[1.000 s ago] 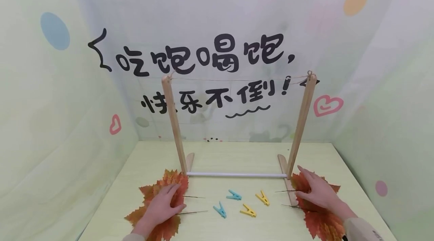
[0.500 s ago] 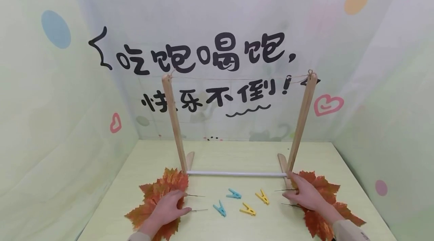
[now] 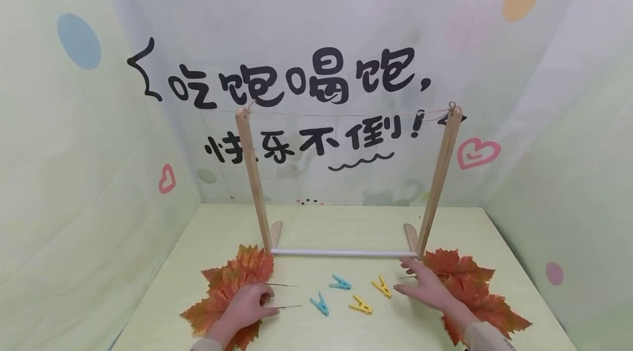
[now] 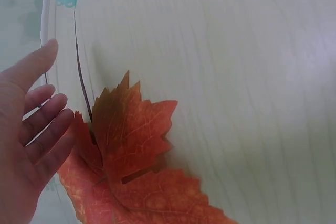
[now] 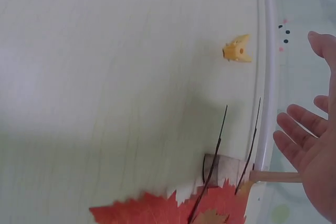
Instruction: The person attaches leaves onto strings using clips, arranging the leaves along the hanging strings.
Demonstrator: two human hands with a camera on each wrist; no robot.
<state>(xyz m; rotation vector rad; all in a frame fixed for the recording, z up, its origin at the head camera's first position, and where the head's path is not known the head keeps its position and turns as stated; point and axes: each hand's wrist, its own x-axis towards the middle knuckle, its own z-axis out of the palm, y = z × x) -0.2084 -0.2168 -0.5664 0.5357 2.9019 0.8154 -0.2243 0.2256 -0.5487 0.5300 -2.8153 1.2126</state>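
Red-orange maple leaves with thin dark stems lie in two piles: left leaves (image 3: 247,266) and right leaves (image 3: 467,279). My left hand (image 3: 247,302) hovers over the left pile, fingers loosely bent and thumb apart; the left wrist view shows nothing in that hand (image 4: 29,124), beside a leaf (image 4: 134,129). My right hand (image 3: 429,289) is over the stems of the right pile, fingers relaxed. In the right wrist view this hand (image 5: 310,135) is bare. Between the hands lie two blue clothespins (image 3: 340,283) and two yellow clothespins (image 3: 381,287), apart from each other.
A wooden stand has a left post (image 3: 254,180), a right post (image 3: 440,180), and a white rod (image 3: 346,253) joining them low down. Thin twine (image 3: 336,115) runs between the post tops. Behind the pale table (image 3: 346,224) hangs a printed cloth (image 3: 316,16).
My right hand has moved left, off the right leaves toward the yellow clothespins. My left hand has shifted slightly right and nearer, its fingers more bent. Leaves and clothespins stay put.
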